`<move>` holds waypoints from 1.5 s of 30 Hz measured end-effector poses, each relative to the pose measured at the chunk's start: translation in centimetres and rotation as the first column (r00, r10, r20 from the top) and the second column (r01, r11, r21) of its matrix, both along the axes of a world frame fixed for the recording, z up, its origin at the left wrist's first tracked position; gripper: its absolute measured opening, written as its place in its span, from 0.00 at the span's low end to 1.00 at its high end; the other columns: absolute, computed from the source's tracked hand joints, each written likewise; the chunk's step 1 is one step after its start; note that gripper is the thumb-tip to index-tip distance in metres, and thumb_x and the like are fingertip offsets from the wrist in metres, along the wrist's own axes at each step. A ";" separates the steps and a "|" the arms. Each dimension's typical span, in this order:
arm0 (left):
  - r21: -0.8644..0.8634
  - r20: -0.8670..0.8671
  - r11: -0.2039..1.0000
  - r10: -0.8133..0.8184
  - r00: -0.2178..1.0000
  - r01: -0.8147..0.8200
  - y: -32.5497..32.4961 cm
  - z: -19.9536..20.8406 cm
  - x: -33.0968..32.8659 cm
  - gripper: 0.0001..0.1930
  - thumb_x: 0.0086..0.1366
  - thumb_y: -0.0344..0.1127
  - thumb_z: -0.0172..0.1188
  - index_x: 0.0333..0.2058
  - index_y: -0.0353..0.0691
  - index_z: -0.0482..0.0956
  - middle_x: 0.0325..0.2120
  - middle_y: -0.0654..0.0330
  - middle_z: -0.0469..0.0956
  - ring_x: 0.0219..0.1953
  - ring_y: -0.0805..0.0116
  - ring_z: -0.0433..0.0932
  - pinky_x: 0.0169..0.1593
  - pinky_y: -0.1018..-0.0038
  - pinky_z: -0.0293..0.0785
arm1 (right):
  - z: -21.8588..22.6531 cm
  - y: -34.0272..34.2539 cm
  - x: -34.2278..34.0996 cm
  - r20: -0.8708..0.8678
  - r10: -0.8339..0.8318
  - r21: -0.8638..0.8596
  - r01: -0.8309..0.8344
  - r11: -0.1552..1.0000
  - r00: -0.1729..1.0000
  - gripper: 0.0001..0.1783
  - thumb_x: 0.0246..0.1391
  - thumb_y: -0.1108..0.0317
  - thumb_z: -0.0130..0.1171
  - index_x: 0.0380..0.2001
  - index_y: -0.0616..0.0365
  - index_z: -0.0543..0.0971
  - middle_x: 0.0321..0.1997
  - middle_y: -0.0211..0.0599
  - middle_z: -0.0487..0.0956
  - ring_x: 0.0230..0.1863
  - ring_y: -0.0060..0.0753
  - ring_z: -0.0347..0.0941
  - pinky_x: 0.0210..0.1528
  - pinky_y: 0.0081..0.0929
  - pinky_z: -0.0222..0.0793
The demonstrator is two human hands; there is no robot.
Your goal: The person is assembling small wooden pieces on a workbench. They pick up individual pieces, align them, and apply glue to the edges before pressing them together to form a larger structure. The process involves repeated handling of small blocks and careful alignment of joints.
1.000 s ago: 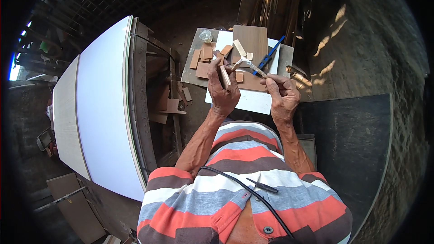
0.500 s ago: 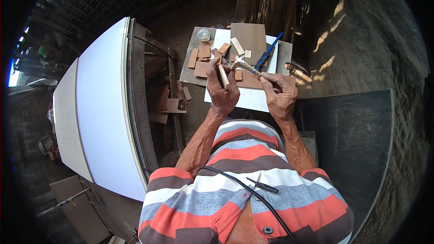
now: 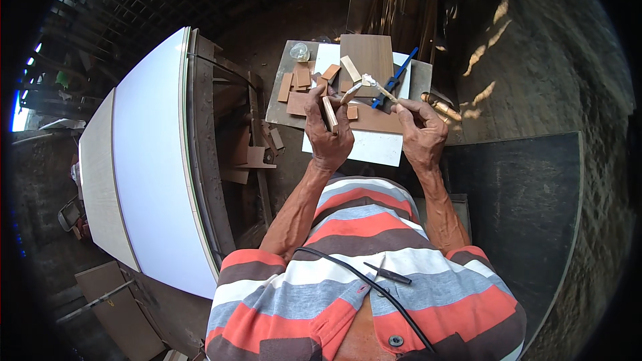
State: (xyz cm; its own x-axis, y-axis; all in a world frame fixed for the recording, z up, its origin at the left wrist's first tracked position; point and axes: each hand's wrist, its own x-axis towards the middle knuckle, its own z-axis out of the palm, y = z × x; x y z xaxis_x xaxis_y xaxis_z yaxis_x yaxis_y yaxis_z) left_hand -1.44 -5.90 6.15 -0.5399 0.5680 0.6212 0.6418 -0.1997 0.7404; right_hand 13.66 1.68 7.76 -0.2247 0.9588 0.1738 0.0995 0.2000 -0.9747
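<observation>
My left hand [image 3: 328, 134] is closed around a small wooden block [image 3: 330, 113] with a pale layered edge. From the same fingers a second thin wood piece [image 3: 351, 92] sticks out, its face streaked white. In my right hand [image 3: 422, 135], a slim stick [image 3: 388, 93] is pinched between thumb and fingers. White paste [image 3: 368, 80] clings to the stick's far end, close to the tip of the streaked piece; whether they touch I cannot tell. Below both hands lie several small brown wood pieces [image 3: 302, 75] and a pale wood strip [image 3: 350, 67].
A blue clamp-like tool [image 3: 401, 73] and a brown board [image 3: 374, 50] lie on the worktable [image 3: 277, 103]. A clear jar [image 3: 299, 51] stands at its far left. Large white panels [image 3: 154, 160] lean at left, a dark board [image 3: 515, 207] at right.
My right hand has moved a little to the right, drawing the stick and its paste away from my left hand. The streaked wood piece now shows more; my left hand has hardly moved.
</observation>
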 end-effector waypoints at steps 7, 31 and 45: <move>-0.006 -0.003 1.000 0.006 1.000 -0.006 0.3 -0.3 -0.2 0.26 0.61 0.21 0.59 0.57 0.31 0.62 0.32 0.60 0.71 0.32 0.73 0.74 0.37 0.76 0.72 | -0.1 0.3 -0.3 0.028 -0.003 -0.007 0.004 1.000 1.000 0.07 0.54 0.73 0.62 0.35 0.64 0.83 0.29 0.36 0.84 0.30 0.22 0.80 0.32 0.21 0.73; -0.077 0.048 0.997 -0.003 0.999 0.007 0.7 -1.3 -0.6 0.29 0.60 0.21 0.59 0.59 0.33 0.60 0.32 0.59 0.74 0.32 0.70 0.76 0.38 0.74 0.74 | -0.2 1.5 -0.5 0.169 0.082 0.027 -0.088 0.996 0.982 0.06 0.53 0.72 0.62 0.34 0.62 0.83 0.26 0.35 0.84 0.29 0.22 0.80 0.33 0.20 0.74; 0.263 0.963 0.673 -0.223 -0.150 0.692 0.2 1.7 -2.4 0.36 0.53 0.28 0.70 0.59 0.29 0.62 0.38 0.55 0.74 0.32 0.72 0.76 0.27 0.79 0.74 | 1.5 7.6 1.7 -0.012 0.452 0.058 -0.451 0.891 0.892 0.07 0.57 0.79 0.59 0.37 0.61 0.83 0.34 0.32 0.83 0.39 0.22 0.79 0.44 0.19 0.75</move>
